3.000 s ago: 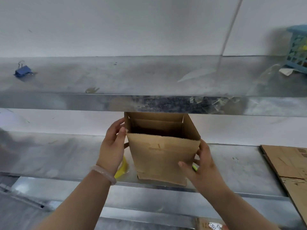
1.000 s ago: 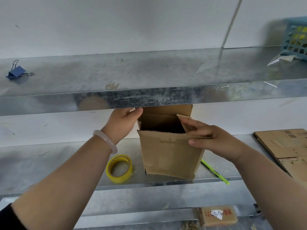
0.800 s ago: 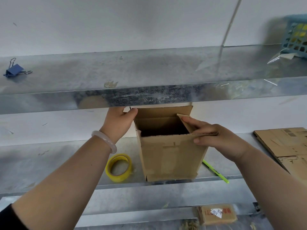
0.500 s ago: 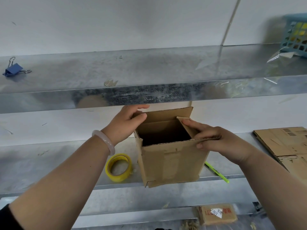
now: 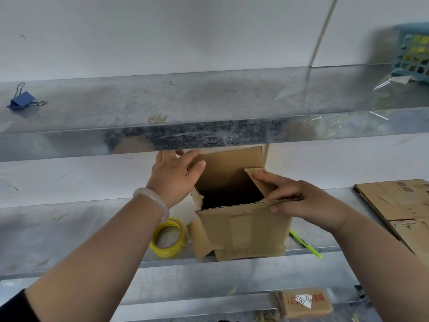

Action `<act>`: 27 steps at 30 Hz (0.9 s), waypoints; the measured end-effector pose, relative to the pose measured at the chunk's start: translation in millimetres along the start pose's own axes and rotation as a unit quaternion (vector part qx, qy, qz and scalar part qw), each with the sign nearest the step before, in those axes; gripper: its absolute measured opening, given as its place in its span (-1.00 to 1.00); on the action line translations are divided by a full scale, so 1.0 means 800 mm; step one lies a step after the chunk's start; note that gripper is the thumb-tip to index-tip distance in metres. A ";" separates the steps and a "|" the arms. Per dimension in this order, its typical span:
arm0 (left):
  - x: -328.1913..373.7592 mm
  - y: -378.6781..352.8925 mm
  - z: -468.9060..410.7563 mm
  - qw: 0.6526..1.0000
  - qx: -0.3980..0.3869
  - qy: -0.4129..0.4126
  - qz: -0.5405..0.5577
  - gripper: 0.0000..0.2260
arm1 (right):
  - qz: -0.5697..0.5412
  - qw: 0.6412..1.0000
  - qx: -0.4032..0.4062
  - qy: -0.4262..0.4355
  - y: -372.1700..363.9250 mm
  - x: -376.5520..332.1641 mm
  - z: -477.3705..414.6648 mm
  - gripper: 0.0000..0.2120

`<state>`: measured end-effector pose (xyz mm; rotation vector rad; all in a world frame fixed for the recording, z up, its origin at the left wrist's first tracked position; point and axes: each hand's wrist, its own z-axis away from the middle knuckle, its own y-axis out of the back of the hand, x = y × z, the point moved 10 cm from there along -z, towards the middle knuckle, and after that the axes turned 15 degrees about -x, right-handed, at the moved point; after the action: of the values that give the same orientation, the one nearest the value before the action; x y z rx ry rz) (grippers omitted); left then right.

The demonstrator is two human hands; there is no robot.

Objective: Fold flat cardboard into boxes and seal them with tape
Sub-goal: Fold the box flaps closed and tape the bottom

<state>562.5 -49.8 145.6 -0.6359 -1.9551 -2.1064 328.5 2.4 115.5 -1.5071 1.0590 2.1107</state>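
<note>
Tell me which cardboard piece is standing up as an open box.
The box beside the yellow tape roll: it stands upright, top open. The cardboard sheets at the right lie flat.

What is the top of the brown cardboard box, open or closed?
Open. The brown cardboard box shows its dark inside, its far flap stands up, and the right hand holds only the right flap inward.
</note>
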 end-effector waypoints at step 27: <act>0.008 -0.119 0.034 0.972 -0.107 -0.083 0.192 -0.74 | 0.000 0.964 0.258 -0.065 0.026 0.082 0.012 -0.61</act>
<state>520.9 -12.0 64.0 -1.1623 -1.5286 -2.0804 284.0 -14.0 65.0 -1.1011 1.4149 1.7159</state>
